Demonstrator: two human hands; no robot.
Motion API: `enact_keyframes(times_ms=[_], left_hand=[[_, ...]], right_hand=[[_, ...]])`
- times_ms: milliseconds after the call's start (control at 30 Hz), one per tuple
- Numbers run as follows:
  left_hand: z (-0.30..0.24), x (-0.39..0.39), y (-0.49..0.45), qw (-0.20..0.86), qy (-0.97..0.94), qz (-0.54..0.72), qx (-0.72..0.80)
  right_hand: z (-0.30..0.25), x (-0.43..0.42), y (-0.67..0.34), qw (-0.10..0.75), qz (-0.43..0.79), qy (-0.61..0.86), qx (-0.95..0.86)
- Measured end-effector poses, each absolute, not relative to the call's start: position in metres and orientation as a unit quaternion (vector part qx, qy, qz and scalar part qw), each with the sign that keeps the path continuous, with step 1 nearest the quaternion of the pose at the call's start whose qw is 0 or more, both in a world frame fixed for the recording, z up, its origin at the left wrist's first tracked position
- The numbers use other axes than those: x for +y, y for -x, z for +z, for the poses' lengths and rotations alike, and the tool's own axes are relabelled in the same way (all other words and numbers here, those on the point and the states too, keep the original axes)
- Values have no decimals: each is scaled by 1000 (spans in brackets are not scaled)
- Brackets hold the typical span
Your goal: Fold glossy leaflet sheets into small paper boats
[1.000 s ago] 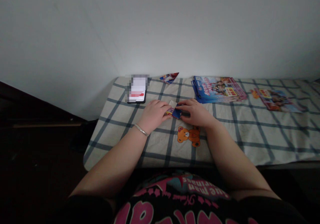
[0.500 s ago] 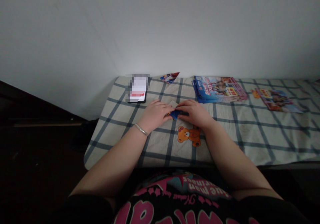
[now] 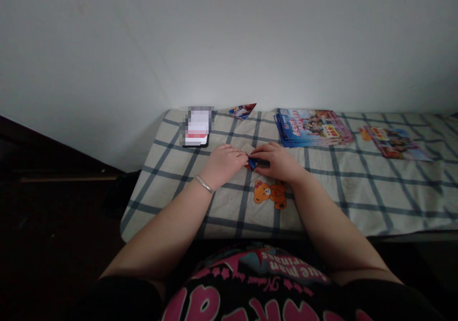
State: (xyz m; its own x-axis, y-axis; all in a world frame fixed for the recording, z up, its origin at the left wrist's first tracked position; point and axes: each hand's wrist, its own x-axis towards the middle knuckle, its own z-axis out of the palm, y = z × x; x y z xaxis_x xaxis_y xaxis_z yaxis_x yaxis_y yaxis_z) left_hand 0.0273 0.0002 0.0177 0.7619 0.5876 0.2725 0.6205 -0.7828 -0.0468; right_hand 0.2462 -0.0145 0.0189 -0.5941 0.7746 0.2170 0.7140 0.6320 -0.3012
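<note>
Between my hands, just above the checked cloth, is a small piece of folded paper (image 3: 253, 163), printed dark blue, mostly covered by fingers. My left hand (image 3: 226, 165), with a silver bangle on its wrist, closes on the paper's left side, fingers together. On the right side, my right hand (image 3: 277, 162) pinches the same paper between thumb and fingers. A folded paper triangle (image 3: 243, 111) with a colourful print lies beyond my hands, near the wall.
A phone (image 3: 196, 128) with a lit, blurred screen lies to the left. Several stacked flyers (image 3: 311, 128) lie at the back right, and another flyer (image 3: 397, 143) is farther right. The checked tablecloth (image 3: 229, 216) bears a printed bear (image 3: 271, 194). The wall (image 3: 229, 39) rises directly behind.
My left hand has shifted slightly right, its fingers drawn closer over the folded paper, and less of the paper shows. My right hand has stayed nearly in place.
</note>
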Motion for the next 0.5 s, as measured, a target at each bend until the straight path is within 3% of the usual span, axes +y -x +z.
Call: enact_keyframes(times_ms=[500], left_hand=[[28, -21, -36, 72, 927, -111, -352]], right_hand=[[20, -19, -238, 135, 35, 418, -898]])
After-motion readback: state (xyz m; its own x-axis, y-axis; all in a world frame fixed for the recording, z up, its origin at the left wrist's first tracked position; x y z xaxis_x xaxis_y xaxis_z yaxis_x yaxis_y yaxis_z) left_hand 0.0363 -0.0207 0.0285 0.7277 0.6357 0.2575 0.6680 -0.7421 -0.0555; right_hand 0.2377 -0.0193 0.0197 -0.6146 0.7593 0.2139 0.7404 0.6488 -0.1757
